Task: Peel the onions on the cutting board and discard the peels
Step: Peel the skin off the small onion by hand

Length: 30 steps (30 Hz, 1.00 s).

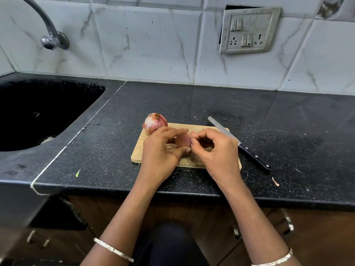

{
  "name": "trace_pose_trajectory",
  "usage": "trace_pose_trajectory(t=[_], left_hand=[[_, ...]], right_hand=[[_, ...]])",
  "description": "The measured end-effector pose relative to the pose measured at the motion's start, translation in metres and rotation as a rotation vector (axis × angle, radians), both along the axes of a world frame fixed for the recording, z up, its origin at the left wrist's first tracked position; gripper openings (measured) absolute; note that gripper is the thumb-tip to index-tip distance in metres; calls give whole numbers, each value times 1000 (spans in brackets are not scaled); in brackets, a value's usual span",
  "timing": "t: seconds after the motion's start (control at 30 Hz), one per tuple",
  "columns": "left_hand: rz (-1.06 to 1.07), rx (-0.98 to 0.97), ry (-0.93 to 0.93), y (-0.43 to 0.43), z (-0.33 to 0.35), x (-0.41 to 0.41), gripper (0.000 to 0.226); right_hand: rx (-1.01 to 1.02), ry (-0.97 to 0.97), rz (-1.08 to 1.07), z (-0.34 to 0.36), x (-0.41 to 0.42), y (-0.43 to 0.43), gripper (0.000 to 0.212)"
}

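Even, fairly bright light from above falls on the scene, leaving a soft sheen on the black counter (192,104) and only faint shadows under the hands, while the wide-angle lens bends straight lines near the edges and the focus stays sharp throughout.

The left hand (160,151) and right hand (218,150) hide most of the held onion (182,140).
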<state>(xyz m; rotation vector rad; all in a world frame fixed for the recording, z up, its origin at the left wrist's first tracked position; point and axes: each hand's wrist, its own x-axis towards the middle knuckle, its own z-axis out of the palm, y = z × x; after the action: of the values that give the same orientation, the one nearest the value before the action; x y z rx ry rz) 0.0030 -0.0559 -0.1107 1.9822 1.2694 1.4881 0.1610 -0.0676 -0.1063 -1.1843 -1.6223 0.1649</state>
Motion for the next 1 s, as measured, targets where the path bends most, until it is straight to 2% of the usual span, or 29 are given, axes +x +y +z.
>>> trace_pose_trajectory(t=[0.13,0.23,0.4,0.77,0.93,1.0], left_hand=[[-40,-17,-57,-2,0,2,44],[-96,-77,-132,-4,1,3,44],[-207,-186,-273,-7,5,4,44],[-304,-229,-290,-6,3,3,41],[-296,-214,-289,-6,3,1,43],[-282,-173,-264,-5,3,0,43]], right_hand=[[1,-46,-31,-1,-1,0,7],[-22,-13,-56,0,0,0,1],[-36,48,-100,3,0,-1,3],[-55,160,-145,5,3,-2,7],[-28,243,-223,3,7,-1,2],[-23,246,-227,2,9,1,6]])
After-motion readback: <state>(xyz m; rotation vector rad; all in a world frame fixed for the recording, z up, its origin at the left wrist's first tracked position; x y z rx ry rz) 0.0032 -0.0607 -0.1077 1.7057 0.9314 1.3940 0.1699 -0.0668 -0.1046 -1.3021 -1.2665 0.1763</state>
